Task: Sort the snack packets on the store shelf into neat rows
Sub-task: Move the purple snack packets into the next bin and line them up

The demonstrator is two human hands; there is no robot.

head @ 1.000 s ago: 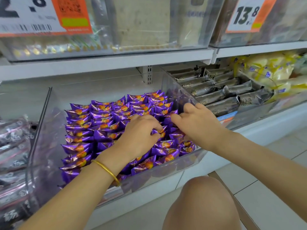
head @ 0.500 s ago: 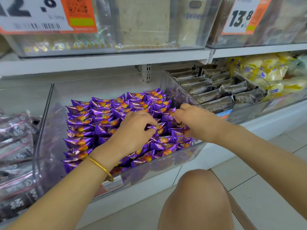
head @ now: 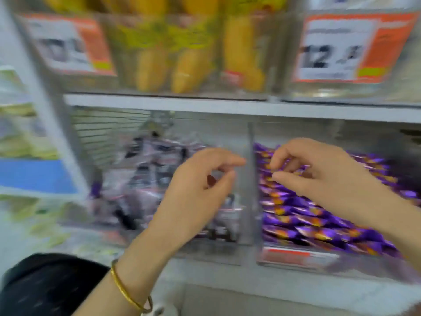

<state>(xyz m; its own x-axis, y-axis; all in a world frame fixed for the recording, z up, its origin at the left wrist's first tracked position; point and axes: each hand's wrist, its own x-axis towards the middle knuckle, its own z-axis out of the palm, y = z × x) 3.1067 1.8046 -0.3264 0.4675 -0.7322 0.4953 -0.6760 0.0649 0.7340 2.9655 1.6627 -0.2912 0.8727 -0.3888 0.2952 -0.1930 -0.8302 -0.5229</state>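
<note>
Off the shiny purple foil packets [head: 319, 224] now: left hand [head: 196, 190], right hand [head: 319, 176] loosely curled, empty; pale grey plastic packets [head: 145, 179] likely next.

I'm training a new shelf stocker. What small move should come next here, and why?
Probably lower the left hand into the left bin and start straightening its pale packets: they look jumbled, while the purple packets under the right hand already lie in rows. Both hands hover loosely curled, seemingly holding nothing.
</note>
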